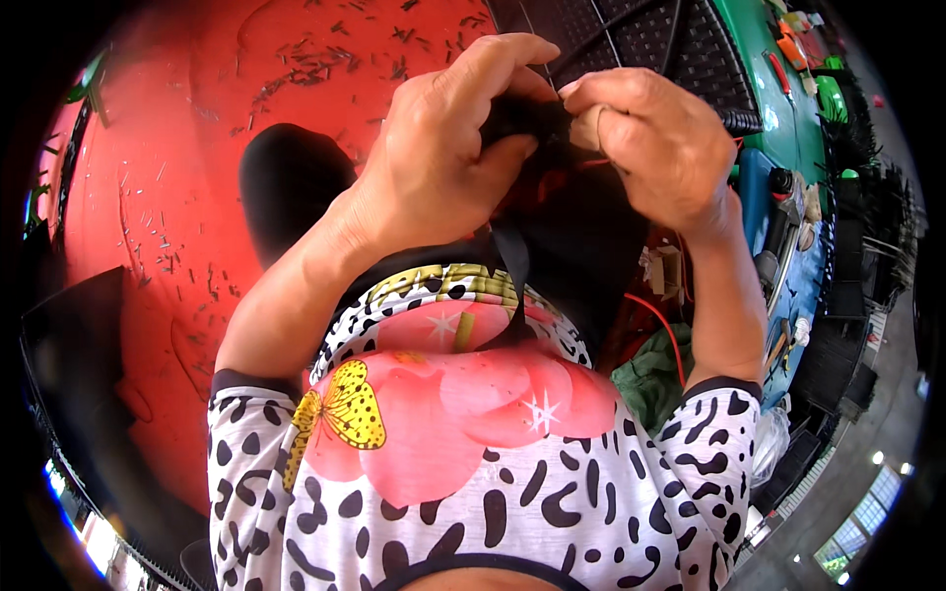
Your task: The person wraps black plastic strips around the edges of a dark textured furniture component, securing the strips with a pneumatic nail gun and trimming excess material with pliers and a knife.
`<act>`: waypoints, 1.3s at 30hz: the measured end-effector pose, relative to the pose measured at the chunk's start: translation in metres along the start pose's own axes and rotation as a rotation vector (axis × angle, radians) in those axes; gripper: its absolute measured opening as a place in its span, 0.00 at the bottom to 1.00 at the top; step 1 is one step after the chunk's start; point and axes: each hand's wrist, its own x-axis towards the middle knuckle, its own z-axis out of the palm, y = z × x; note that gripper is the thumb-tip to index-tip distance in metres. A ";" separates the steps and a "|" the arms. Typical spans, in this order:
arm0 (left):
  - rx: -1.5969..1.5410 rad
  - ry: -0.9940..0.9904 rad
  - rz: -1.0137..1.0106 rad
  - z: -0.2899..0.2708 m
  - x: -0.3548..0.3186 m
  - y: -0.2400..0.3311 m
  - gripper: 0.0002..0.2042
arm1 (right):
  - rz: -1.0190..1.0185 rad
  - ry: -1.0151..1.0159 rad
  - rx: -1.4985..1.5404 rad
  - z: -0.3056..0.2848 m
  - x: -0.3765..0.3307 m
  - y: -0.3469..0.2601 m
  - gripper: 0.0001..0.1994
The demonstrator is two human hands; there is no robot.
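- Right now, both hands meet high over the lap, and a small dark piece sits squeezed between them.
- Left hand: thumb and forefinger curl round the dark piece from the left, closed on it.
- Right hand: fingertips are bunched tight, pinching the same piece from the right, and a pale tan bit shows at the thumb.
- A black strap hangs straight down from under the fingers onto the patterned shirt.
- Beyond the fingers lies a black woven panel; to the left spreads a red floor strewn with dark clippings.
- Hard to make out: the piece itself is mostly hidden by the fingers, so its shape stays unclear.
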 end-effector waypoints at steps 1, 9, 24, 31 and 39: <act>-0.011 -0.004 -0.005 0.000 0.001 0.000 0.26 | 0.061 -0.022 0.037 -0.003 0.003 0.000 0.05; 0.238 -0.264 -0.052 -0.007 0.018 0.013 0.20 | 0.393 -0.304 0.573 -0.015 0.022 0.027 0.08; 0.217 -0.015 -0.150 0.005 0.029 -0.017 0.15 | 0.374 -0.158 0.453 0.023 0.011 0.045 0.10; 0.014 -0.075 -0.212 0.001 0.036 -0.019 0.08 | 0.539 0.577 0.114 -0.008 -0.040 0.026 0.10; -0.079 -0.006 -0.300 -0.010 0.033 -0.023 0.03 | 1.269 0.731 -0.120 -0.103 -0.256 -0.037 0.14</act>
